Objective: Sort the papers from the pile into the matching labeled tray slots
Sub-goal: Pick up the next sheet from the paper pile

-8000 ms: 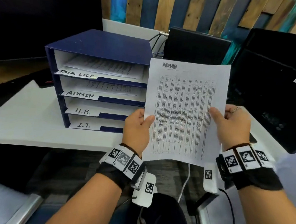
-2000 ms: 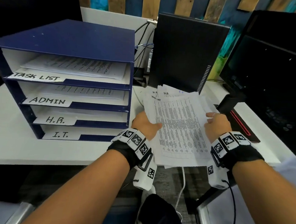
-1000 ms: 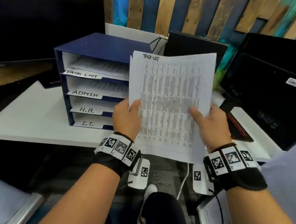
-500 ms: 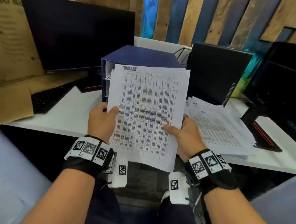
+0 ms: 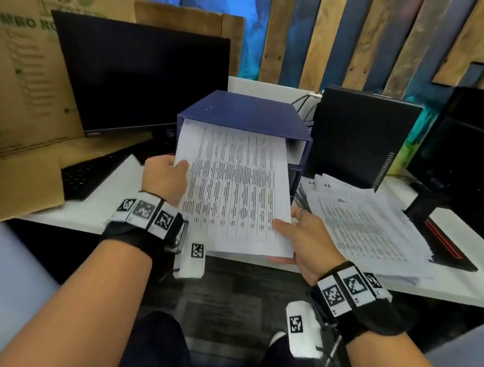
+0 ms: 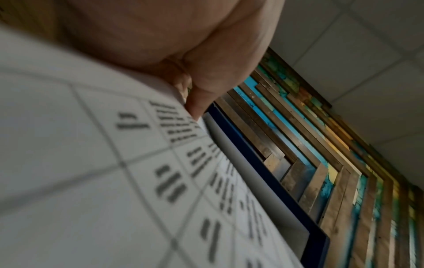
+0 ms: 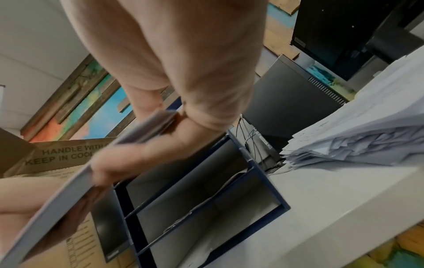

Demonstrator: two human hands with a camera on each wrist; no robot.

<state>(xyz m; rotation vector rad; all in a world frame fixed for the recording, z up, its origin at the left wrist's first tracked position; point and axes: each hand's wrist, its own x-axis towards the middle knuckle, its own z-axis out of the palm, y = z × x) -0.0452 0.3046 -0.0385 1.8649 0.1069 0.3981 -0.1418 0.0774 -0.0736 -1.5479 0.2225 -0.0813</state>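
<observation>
At the mouth of the blue tray's [image 5: 248, 118] top slot, our task-list sheet [image 5: 232, 188] now slides in, no longer raised for reading. Our left hand [image 5: 163, 179] pinches its left edge, our right hand [image 5: 307, 242] its near corner; the pile [image 5: 375, 230] waits alongside.

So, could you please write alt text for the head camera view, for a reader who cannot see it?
Both hands, left hand and right hand, hold a printed sheet and feed its far edge into the top slot of a blue paper tray on a white desk. A pile of papers lies to the right, with dark monitors behind.
</observation>
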